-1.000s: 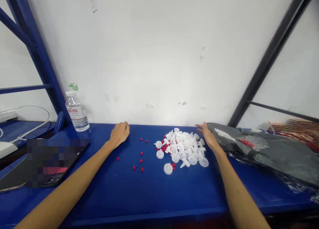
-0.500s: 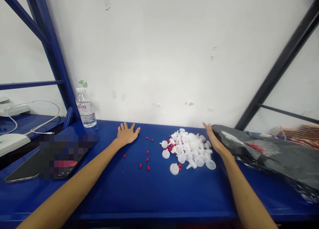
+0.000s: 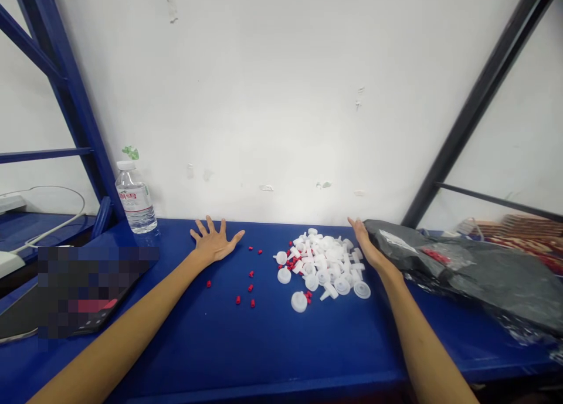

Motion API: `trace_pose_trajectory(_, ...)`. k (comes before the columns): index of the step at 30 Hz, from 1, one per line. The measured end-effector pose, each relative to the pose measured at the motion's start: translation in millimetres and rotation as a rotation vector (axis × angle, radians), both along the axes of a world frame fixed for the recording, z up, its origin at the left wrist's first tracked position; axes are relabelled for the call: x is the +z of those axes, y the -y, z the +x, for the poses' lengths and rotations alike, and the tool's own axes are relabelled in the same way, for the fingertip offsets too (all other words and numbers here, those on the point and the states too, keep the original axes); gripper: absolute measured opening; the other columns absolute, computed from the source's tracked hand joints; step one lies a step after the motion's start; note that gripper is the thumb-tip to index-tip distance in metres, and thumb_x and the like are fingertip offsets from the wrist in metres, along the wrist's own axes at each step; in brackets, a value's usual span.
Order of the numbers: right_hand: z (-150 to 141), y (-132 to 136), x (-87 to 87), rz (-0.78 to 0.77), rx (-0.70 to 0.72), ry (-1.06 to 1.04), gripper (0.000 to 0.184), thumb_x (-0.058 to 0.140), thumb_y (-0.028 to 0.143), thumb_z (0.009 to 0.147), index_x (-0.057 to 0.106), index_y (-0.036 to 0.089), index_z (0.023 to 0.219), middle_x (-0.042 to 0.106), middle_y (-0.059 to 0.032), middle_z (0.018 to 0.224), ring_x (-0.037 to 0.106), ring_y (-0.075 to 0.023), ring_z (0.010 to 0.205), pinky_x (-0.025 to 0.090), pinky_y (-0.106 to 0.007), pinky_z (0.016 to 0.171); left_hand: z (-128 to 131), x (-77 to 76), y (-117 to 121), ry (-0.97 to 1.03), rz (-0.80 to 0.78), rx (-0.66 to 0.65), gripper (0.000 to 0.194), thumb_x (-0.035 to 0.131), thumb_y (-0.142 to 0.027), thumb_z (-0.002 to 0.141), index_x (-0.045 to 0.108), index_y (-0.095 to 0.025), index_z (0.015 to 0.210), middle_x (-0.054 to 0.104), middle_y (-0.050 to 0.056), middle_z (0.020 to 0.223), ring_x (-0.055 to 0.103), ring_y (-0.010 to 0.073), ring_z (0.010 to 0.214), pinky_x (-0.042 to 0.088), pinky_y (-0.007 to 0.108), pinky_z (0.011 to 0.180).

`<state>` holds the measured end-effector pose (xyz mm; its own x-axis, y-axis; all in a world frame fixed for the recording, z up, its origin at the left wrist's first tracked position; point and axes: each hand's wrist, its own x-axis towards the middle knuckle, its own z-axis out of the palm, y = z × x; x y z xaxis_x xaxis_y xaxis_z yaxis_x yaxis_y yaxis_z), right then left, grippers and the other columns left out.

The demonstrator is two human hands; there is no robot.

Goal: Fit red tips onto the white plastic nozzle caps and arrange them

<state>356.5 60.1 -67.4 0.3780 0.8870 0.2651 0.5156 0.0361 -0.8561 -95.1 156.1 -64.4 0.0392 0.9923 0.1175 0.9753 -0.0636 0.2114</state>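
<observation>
My left hand (image 3: 213, 242) rests palm down on the blue tabletop (image 3: 211, 345) near the wall, its fingers spread and nothing in them. Several small red plastic caps (image 3: 250, 288) lie loose to its right and in front of it. A heap of white, translucent plastic pieces (image 3: 332, 257), each with a round disc and a short stem, spreads just left of my right hand (image 3: 367, 245). That hand is turned on edge with fingers stretched out, between the heap and a dark grey plastic bag (image 3: 400, 245). More red caps show among the white pieces.
A water bottle (image 3: 136, 199) stands at the back left by a blue rack post (image 3: 83, 111). A blurred-out dark flat object (image 3: 88, 298) lies at the left, and a white cable (image 3: 57, 228) runs behind it. The white wall (image 3: 264, 99) closes off the back.
The view has shifted slightly, so the things on the table appear further left. My left hand's fingers have spread wider. My right hand keeps its place beside the heap.
</observation>
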Motion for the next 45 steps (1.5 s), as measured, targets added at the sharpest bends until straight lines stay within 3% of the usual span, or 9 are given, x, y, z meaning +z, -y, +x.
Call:
trace_pose_trajectory(4,-4.6,3.0,2.6,-0.014,-0.012,0.075,0.085,0.021,0.081,0.093,0.044,0.030,0.156,0.018,-0.0013,0.171,0.013,-0.0274,0.157,0.014,-0.045,0.127,1.6,1.5,2.1,-0.008,0.006,0.009,0.114,0.020,-0.091,0.080,0.020,-0.012,0.163,0.001,0.027,0.168,-0.009,0.0606,0.148,0.007,0.078,0.112)
trace_pose_trajectory(9,-15.5,6.0,14.4,0.078,-0.121,0.192,0.084,0.009,0.075,0.097,0.049,0.028,0.153,0.041,-0.0060,0.162,0.030,-0.0287,0.153,0.018,-0.045,0.126,0.4,-0.2,-0.2,0.006,-0.015,0.049,0.099,0.012,-0.081,0.089,0.023,-0.016,0.163,0.020,0.026,0.166,0.011,0.0572,0.150,0.012,0.073,0.114)
trace_pose_trajectory(13,-15.3,3.8,21.6,0.116,-0.221,0.280,0.088,0.002,0.064,0.100,0.072,0.019,0.127,0.069,-0.0148,0.130,0.056,-0.0332,0.131,0.032,-0.046,0.115,0.4,-2.2,-2.4,-0.050,-0.018,0.065,0.083,0.011,-0.068,0.096,0.035,-0.020,0.160,0.027,0.027,0.163,0.019,0.0554,0.149,0.016,0.070,0.113)
trace_pose_trajectory(17,-14.7,1.6,24.9,0.121,-0.264,0.369,0.059,0.028,0.050,0.100,0.078,0.019,0.103,0.076,-0.0132,0.105,0.065,-0.0300,0.107,0.042,-0.038,0.096,1.6,-2.5,-1.8,-0.111,0.002,0.082,0.075,0.013,-0.060,0.099,0.037,-0.021,0.159,0.030,0.029,0.161,0.025,0.0554,0.147,0.019,0.068,0.112)
trace_pose_trajectory(20,-17.6,2.6,29.4,0.139,-0.328,0.407,0.047,0.036,0.042,0.096,0.075,0.020,0.084,0.075,-0.0113,0.089,0.064,-0.0251,0.087,0.041,-0.033,0.080,1.3,-3.0,-1.9,-0.138,0.018,0.088,0.073,0.015,-0.059,0.100,0.038,-0.022,0.158,0.032,0.029,0.160,0.028,0.0550,0.146,0.021,0.067,0.111)
trace_pose_trajectory(26,-20.4,12.7,41.3,0.135,-0.501,0.391,0.041,0.039,0.035,0.092,0.057,0.021,0.058,0.056,-0.0052,0.057,0.042,-0.0180,0.057,0.027,-0.032,0.060,-0.3,-1.9,-2.8,-0.151,0.004,0.083,0.072,0.016,-0.058,0.100,0.037,-0.021,0.159,0.032,0.028,0.161,0.028,0.0534,0.146,0.022,0.065,0.111)
trace_pose_trajectory(33,-22.8,12.8,42.7,0.100,-0.520,0.381,0.039,0.041,0.032,0.089,0.055,0.020,0.055,0.050,-0.0036,0.055,0.033,-0.0157,0.055,0.023,-0.032,0.059,1.2,1.5,-0.1,-0.168,0.000,0.083,0.072,0.016,-0.057,0.100,0.036,-0.022,0.159,0.033,0.028,0.160,0.029,0.0535,0.146,0.023,0.066,0.110)
trace_pose_trajectory(45,-26.2,11.0,43.3,0.110,-0.501,0.432,0.038,0.041,0.031,0.090,0.052,0.020,0.055,0.048,-0.0018,0.054,0.033,-0.0152,0.055,0.023,-0.031,0.059,1.3,0.3,-1.6,-0.170,0.017,0.083,0.073,0.017,-0.059,0.099,0.039,-0.022,0.158,0.035,0.028,0.159,0.032,0.0533,0.144,0.025,0.066,0.109)
